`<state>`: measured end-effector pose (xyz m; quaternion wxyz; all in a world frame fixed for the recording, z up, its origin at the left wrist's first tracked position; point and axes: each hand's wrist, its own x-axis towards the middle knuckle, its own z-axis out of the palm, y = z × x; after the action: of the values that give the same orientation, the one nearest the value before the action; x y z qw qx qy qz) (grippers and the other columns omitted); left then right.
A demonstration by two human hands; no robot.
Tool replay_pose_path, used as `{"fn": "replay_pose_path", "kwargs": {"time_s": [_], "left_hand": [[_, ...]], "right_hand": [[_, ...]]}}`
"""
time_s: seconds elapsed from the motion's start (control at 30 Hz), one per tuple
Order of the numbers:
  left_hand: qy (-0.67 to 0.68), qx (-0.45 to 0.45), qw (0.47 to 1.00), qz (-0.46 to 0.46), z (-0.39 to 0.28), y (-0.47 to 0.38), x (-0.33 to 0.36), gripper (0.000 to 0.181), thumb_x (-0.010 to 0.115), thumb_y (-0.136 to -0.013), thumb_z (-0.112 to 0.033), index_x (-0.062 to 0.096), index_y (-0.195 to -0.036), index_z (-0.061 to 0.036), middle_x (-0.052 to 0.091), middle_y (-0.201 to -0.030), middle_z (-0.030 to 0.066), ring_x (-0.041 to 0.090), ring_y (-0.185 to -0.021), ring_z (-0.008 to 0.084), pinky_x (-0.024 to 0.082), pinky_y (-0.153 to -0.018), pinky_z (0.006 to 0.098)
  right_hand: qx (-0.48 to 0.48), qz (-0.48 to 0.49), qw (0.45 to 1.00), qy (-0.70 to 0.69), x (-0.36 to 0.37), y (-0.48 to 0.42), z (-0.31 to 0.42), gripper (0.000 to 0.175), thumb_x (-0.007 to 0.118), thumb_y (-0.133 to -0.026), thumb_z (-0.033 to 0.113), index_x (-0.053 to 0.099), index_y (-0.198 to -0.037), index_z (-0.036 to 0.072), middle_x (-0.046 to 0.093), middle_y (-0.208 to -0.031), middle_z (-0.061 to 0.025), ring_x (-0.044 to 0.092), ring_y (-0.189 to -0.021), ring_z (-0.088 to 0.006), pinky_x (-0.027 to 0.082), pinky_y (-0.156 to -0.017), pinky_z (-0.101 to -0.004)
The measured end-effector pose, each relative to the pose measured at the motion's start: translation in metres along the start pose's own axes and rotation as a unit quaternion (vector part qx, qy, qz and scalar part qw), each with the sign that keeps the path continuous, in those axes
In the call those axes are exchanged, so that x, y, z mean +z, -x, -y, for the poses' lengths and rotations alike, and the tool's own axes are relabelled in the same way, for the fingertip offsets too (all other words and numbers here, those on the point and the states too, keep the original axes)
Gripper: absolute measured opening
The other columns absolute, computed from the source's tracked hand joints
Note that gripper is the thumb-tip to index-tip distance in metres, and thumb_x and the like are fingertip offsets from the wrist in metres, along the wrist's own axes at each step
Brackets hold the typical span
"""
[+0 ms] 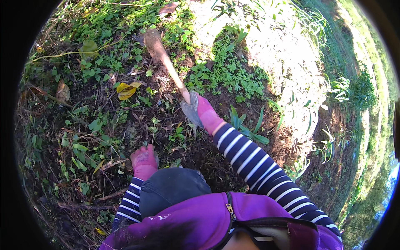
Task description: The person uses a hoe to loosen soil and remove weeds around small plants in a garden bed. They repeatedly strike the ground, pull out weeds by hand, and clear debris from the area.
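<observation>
My right hand (204, 111), in a pink work glove with a grey palm, grips the wooden handle of a short-handled digging tool (172, 68). The handle slants away to the upper left, up to a head (152, 39) caked with soil; its exact shape cannot be made out. Low on the left, my left hand (144, 158) wears a matching soiled pink glove and is close to the ground. A small green seedling (153, 125) rises just beyond its fingers, and whether they hold its stem is hidden.
Low leafy weeds (229, 73) grow in dark soil, with a strap-leaved plant (247, 125) right of my right hand. A yellow leaf (127, 90) lies left of the handle. Dry twigs (87, 206) lie at lower left. My bent knee (173, 190) is close to my left hand.
</observation>
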<state>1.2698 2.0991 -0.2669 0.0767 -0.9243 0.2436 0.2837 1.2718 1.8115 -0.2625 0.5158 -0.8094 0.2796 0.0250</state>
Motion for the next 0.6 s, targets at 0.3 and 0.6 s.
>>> {"fn": "replay_pose_path", "kwargs": {"time_s": [0.3, 0.6], "left_hand": [[0.001, 0.132, 0.984, -0.122, 0.014, 0.018, -0.015, 0.032, 0.066, -0.082, -0.032, 0.061, -0.106, -0.0112, 0.057, -0.117, 0.0126, 0.052, -0.120, 0.0328, 0.042, -0.100, 0.0527], [0.029, 0.164, 0.951, -0.262, -0.064, -0.072, -0.039, 0.063, 0.071, -0.084, -0.032, 0.049, -0.142, -0.0224, 0.047, -0.143, 0.0121, 0.048, -0.131, 0.0330, 0.032, -0.113, 0.0507]], "right_hand": [[0.180, 0.078, 0.978, -0.064, -0.034, 0.142, -0.091, 0.024, 0.061, -0.096, 0.031, 0.057, -0.107, 0.010, 0.066, -0.088, -0.0190, 0.065, -0.079, -0.0363, 0.049, -0.070, -0.0466], [-0.032, 0.021, 0.962, 0.271, -0.063, 0.105, 0.015, 0.021, 0.052, -0.100, 0.031, 0.055, -0.108, 0.011, 0.067, -0.092, -0.0197, 0.065, -0.087, -0.0415, 0.049, -0.072, -0.0499]]}}
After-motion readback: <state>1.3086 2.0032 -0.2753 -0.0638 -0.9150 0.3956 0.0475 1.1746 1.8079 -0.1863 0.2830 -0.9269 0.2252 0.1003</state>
